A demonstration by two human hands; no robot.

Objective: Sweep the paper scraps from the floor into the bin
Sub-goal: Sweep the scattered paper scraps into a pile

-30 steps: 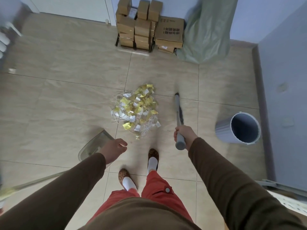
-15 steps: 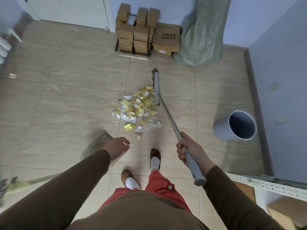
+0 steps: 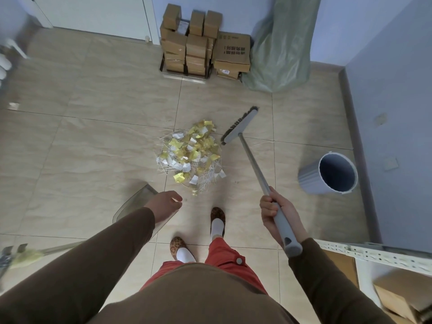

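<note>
Head view. The right hand wraps its fingers around the grey grip of the broom, whose handle slopes up toward 11 o'clock so that the brush head sits just beside the paper scraps, at the pile's 2 o'clock edge; whether the bristles touch the floor cannot be told. This placement suits a stroke that drags the pile toward 7 o'clock. There a clear dustpan rests on the tiles, its mouth facing the scraps. The left hand hovers above the pan with fingers loosely curled and holding nothing, probably ready to steady it. The scraps form one heap of yellow and white pieces at the floor's centre, none yet collected. The bin, at 3 o'clock from the pile and well apart, tilts its open mouth toward the camera; it appears empty.
</note>
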